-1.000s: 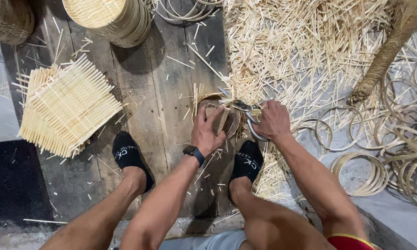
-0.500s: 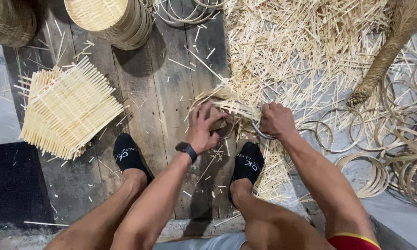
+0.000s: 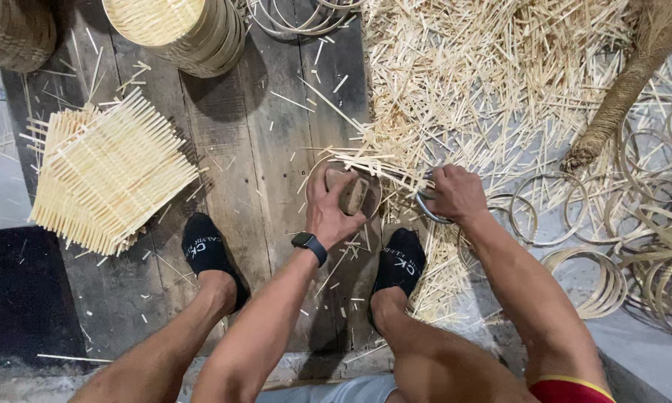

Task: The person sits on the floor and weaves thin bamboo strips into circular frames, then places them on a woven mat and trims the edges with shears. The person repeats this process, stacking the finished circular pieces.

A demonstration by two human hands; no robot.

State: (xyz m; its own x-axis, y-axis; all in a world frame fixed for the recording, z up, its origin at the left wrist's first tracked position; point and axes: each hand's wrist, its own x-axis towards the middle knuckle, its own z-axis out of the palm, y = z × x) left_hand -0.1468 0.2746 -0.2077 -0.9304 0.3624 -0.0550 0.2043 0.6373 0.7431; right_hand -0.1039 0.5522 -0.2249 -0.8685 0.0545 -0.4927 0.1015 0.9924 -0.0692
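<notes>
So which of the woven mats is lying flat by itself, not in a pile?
The square woven mat left of the person's feet. It lies alone on the wooden boards with stick ends poking out, while the round ones are stacked at the top.

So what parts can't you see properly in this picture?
- Head view: the metal tool is mostly hidden inside the right hand.
- The small woven piece is partly covered by the left hand and its fingers.
- The stacked baskets are cut off by the top edge.
- Pile of sticks: too small to count.
</notes>
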